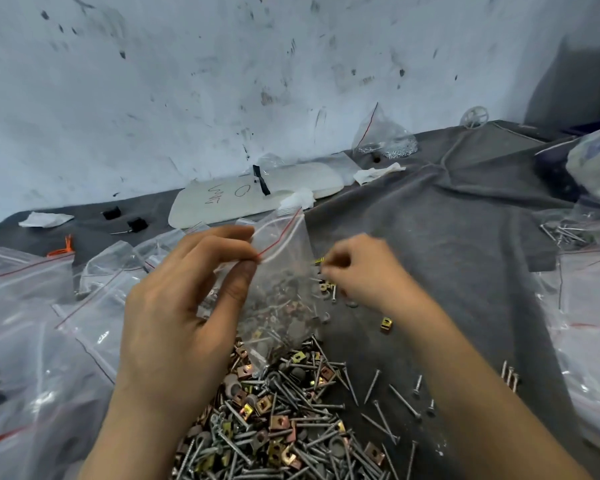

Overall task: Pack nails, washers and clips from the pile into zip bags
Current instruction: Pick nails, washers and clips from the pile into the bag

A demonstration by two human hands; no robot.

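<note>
My left hand point(187, 299) pinches the red-striped top edge of a clear zip bag point(284, 271) that hangs upright, partly filled with nails, washers and clips. My right hand point(357, 268), blurred, has its fingers curled at the bag's right side, with a small yellow clip at the fingertips. Below both hands lies the pile point(284, 417) of nails, round washers and brass-coloured square clips on grey cloth. A few clips and washers point(329, 289) lie under my right hand, and one loose clip point(386, 324) sits to its right.
Many empty zip bags point(49, 323) cover the left side, and more bags point(589, 306) lie at the right. Loose nails point(395, 400) scatter right of the pile. A filled bag point(385, 140) leans on the scuffed wall; a white board point(257, 195) lies behind.
</note>
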